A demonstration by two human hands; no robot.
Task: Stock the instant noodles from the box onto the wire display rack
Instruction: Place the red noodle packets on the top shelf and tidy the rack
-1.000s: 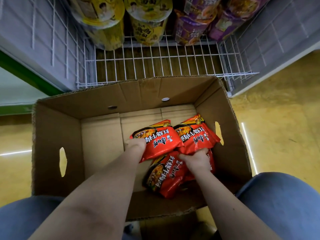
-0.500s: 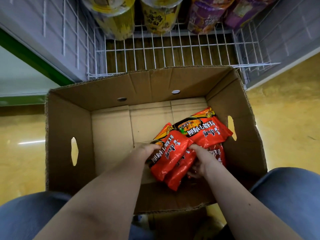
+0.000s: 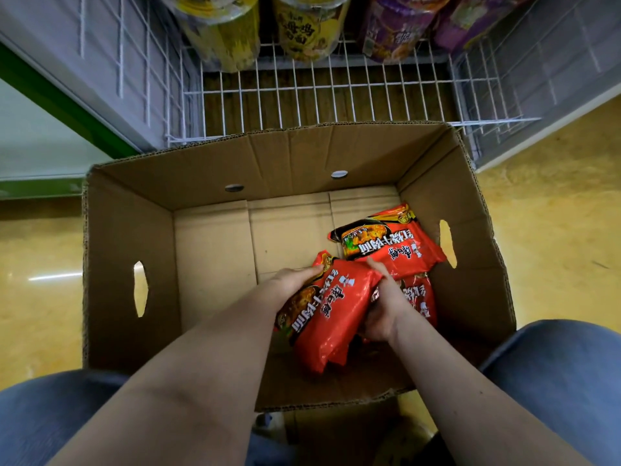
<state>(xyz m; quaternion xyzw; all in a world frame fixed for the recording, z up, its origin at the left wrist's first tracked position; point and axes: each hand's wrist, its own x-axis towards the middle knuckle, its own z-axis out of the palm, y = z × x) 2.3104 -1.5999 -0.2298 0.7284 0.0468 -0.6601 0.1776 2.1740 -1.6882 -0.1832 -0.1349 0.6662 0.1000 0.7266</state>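
Observation:
An open cardboard box (image 3: 127, 230) stands on the floor in front of me. Inside it, at the right, lie red instant noodle packets. My left hand (image 3: 292, 279) and my right hand (image 3: 383, 307) hold a small stack of red packets (image 3: 336, 307) between them, tilted on edge, left hand on its left side, right hand gripping its right side. Another red packet (image 3: 389, 247) lies flat behind them, and one more red packet (image 3: 420, 297) shows under my right hand. The white wire rack shelf (image 3: 319, 95) is just beyond the box.
Yellow noodle cups (image 3: 228, 31) and purple noodle packs (image 3: 396, 25) sit on the rack level above the bare wire shelf. Grey panels flank the rack. My knees in blue jeans (image 3: 554, 381) frame the box. The floor is yellow.
Both hands have gathered the front packets into a stack and tipped it up on edge toward me. The rear packet stays flat.

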